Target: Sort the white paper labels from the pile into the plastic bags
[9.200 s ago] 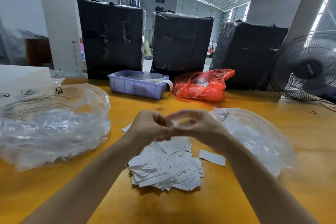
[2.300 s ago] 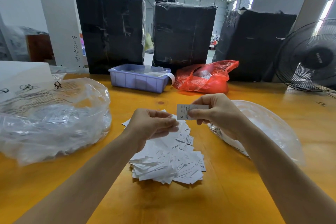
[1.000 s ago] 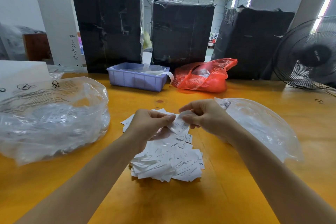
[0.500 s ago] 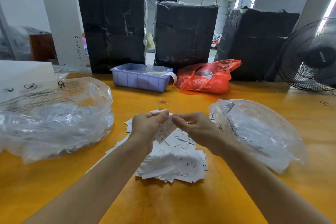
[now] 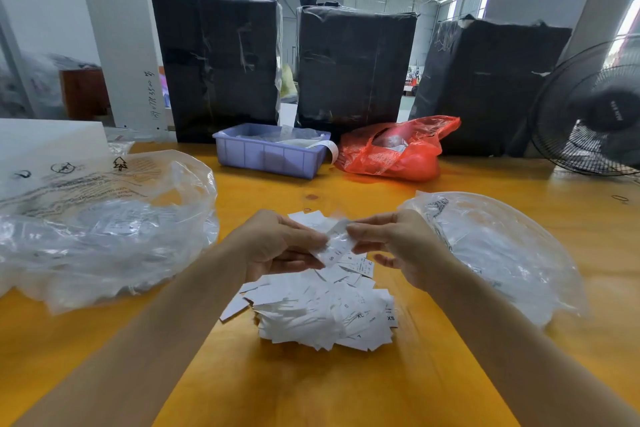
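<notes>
A pile of white paper labels (image 5: 325,312) printed with size letters lies on the yellow table in front of me. Just above its far edge my left hand (image 5: 280,243) and my right hand (image 5: 398,246) meet, and both pinch a small bunch of labels (image 5: 334,246) between thumb and fingers. One clear plastic bag (image 5: 104,229) holding labels sits to the left. A second clear plastic bag (image 5: 495,250) lies to the right, close behind my right hand.
At the back of the table (image 5: 311,392) stand a lilac plastic bin (image 5: 270,152), a red plastic bag (image 5: 394,149) and three black wrapped bales (image 5: 353,66). A black fan (image 5: 595,114) stands at the far right. A white board (image 5: 45,142) lies at far left.
Earlier my right hand held a single label up, then came back to my left hand. Over the last half second both hands dropped slightly, still working the labels between them.
</notes>
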Demonstrator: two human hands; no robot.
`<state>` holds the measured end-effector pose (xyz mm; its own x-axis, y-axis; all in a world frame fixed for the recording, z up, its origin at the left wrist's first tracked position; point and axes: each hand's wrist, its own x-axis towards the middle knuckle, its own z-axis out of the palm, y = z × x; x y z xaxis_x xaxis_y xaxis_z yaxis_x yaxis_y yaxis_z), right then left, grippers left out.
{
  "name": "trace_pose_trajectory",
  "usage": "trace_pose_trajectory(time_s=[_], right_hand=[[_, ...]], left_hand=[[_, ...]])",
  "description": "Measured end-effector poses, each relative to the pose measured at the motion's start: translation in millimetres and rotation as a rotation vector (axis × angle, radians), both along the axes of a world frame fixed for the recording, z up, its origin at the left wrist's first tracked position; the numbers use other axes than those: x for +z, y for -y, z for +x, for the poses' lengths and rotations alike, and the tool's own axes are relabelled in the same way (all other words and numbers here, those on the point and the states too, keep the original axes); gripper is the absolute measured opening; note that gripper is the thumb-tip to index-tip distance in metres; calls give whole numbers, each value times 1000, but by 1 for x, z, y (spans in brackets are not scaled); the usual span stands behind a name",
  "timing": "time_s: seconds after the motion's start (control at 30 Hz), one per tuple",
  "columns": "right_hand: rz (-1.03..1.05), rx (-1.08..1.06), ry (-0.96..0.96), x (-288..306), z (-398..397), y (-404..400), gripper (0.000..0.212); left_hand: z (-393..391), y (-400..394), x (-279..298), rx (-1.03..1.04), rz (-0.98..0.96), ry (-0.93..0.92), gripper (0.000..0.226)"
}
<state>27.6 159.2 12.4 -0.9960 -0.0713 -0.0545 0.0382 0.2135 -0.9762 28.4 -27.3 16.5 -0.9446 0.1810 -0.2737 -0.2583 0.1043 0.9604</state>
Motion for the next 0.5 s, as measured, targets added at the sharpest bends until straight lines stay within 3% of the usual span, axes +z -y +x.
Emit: trace_pose_trajectory(time_s=[0.1,0.2,0.27,0.33,0.43,0.5], right_hand=[[19,-21,-44,7,-1,-5,6],[79,-124,-267,20,-4,-24,6],[200,-265,-418,29,-8,-50,5],[446,-404,-470,30,-18,-83,7],[927,-458,-280,18,-40,-129,7],[1084,-378,-120,0,-52,-147,10]], left_hand=[[-2,5,3,14,-24,-21,14],[-5,14,7,76,-54,-64,14],[-7,21,10,116,-42,-87,13],[-7,27,11,137,-23,-92,12],[-7,32,14,158,-22,-89,14],[-8,45,19,229,-85,-143,14]])
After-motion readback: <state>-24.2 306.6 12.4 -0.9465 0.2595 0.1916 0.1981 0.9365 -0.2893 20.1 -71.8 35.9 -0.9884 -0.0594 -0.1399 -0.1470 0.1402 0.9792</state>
